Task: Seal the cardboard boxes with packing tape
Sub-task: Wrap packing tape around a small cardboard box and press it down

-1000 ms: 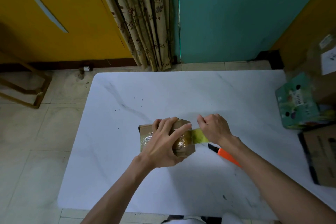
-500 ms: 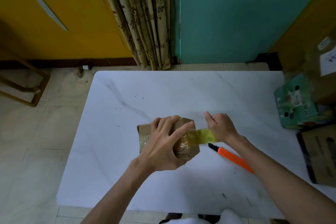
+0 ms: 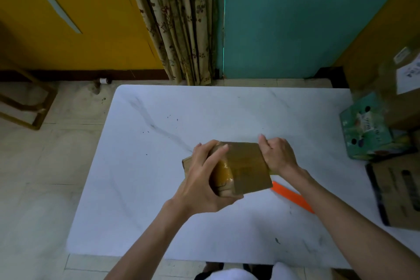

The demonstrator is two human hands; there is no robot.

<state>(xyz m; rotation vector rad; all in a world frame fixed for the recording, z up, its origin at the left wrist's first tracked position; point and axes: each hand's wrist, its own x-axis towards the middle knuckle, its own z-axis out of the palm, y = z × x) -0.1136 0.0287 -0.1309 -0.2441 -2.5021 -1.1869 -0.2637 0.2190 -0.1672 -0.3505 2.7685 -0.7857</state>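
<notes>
Cardboard box [image 3: 245, 166] is held tilted over the table [image 3: 147, 211]. Left-hand grip [image 3: 202, 179] is wrapped round its left end; right-hand grip [image 3: 278, 157] is curled on its right edge.

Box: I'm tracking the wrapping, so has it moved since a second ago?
Yes. The box has tipped up and shifted right, its corner now reaching the orange knife's tip.

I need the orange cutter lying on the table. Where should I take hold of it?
Take the long orange plastic cutter across its narrow body at mid-length, coming from above on the near side. It lies flat and slanted on the white marble table, and its upper end is hidden behind the brown cardboard box.
</notes>
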